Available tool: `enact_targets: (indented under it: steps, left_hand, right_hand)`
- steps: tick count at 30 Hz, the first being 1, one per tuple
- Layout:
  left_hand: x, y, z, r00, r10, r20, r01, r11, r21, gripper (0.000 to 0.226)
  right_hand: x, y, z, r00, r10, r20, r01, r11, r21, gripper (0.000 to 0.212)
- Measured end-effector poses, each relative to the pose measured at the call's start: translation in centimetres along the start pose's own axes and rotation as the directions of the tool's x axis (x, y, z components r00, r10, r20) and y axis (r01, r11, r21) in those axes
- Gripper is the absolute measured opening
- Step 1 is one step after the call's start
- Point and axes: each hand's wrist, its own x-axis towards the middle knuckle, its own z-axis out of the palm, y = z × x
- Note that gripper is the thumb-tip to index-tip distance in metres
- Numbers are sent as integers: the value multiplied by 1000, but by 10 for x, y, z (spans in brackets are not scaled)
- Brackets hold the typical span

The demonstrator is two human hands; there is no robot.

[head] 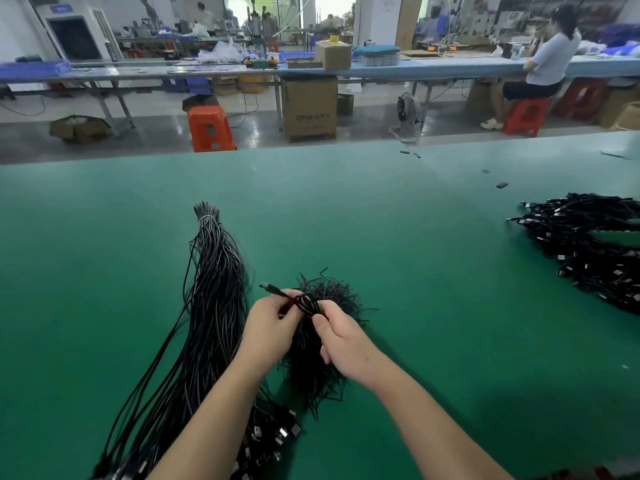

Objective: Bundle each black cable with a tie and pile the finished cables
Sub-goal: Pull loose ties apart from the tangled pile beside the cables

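A green desk [104, 271] carries the work. Nearest, both hands pinch one coiled black cable [304, 304]: left hand [270, 327] at the plug end, right hand [343, 344] on the loops, over the ties [311, 368]. Light and springy, it likely wants a grip across the coil. Finished cables [588, 251] lie far right.

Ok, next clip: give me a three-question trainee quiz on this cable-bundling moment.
1. True or false: both the left hand and the right hand hold the coiled cable.
2. Where does the pile of finished cables lie? A) far right of the green table B) on the orange stool C) under the left forearm
3. Fill in: the heap of loose ties lies directly below the ____.

Key: 1 true; 2 A; 3 hands
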Motion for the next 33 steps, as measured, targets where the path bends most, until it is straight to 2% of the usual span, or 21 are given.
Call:
enact_targets:
  steps: [5, 9, 11, 13, 17, 19, 26, 29, 33]
  left_hand:
    - [-4, 1, -6, 998, -66, -11, 64, 989, -134, 13]
    - [-9, 6, -7, 997, -75, 5, 74, 967, -242, 17]
    - [-11, 7, -6, 995, -85, 49, 95, 958, -271, 19]
    - [-14, 9, -6, 988, -113, 105, 144, 916, -374, 21]
    - [-22, 19, -4, 971, -102, 215, 199, 846, -494, 24]
    - [-25, 22, -2, 968, -127, 219, 229, 805, -547, 24]
    - [-25, 29, -1, 950, -248, 191, 312, 808, -500, 13]
    - [-21, 29, -6, 940, -268, 212, 334, 849, -410, 23]
    - [-18, 30, -6, 929, -313, 197, 366, 852, -373, 28]
  right_hand:
    - [-3, -2, 14, 1000, 7, -23, -5, 998, 59, 19]
    - [0, -5, 14, 997, 46, -59, -41, 996, 81, 41]
    - [0, -9, 12, 998, 8, -58, -2, 995, 102, 34]
    - [-1, -11, 11, 997, -10, -81, 19, 994, 111, 26]
    - [-1, -10, 8, 989, 49, -143, -23, 984, 176, 24]
    - [0, -9, 8, 985, 64, -161, -31, 980, 198, 25]
    - [-4, 0, 6, 994, 65, -86, -41, 966, 256, 22]
    - [-6, 7, 5, 995, 55, -87, -39, 984, 175, 23]
    - [-4, 8, 7, 989, 34, -147, -19, 994, 103, 23]
